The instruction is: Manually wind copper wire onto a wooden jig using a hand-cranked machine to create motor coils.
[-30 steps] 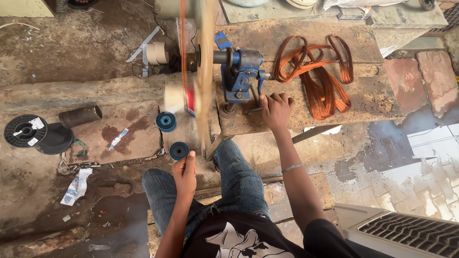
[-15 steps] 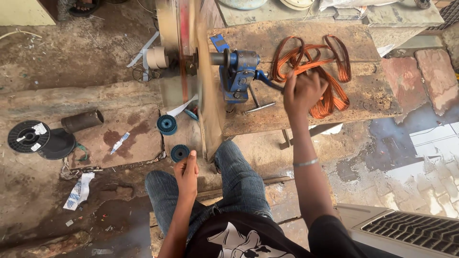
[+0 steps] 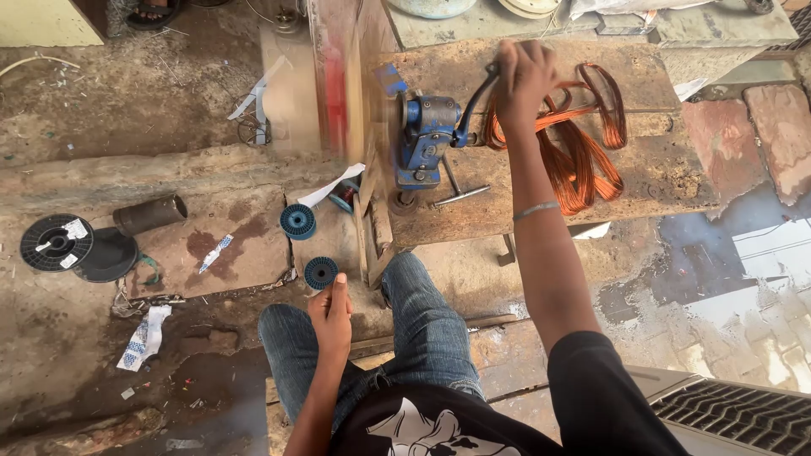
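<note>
Left hand (image 3: 331, 314) is pinching fingers together over the near knee, just near of a small blue spool (image 3: 321, 272) lying flat. The blue hand-crank winder (image 3: 425, 139) is sitting mid-bench, its shaft axis running left-right toward the blurred wooden frame (image 3: 338, 80). Right hand (image 3: 524, 78) is clamping the crank handle (image 3: 475, 101), copper wire coils (image 3: 583, 135) lying just right.

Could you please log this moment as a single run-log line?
right hand: shut on crank handle of blue winder | left hand: closed near blue spool | copper coils: on bench
</note>
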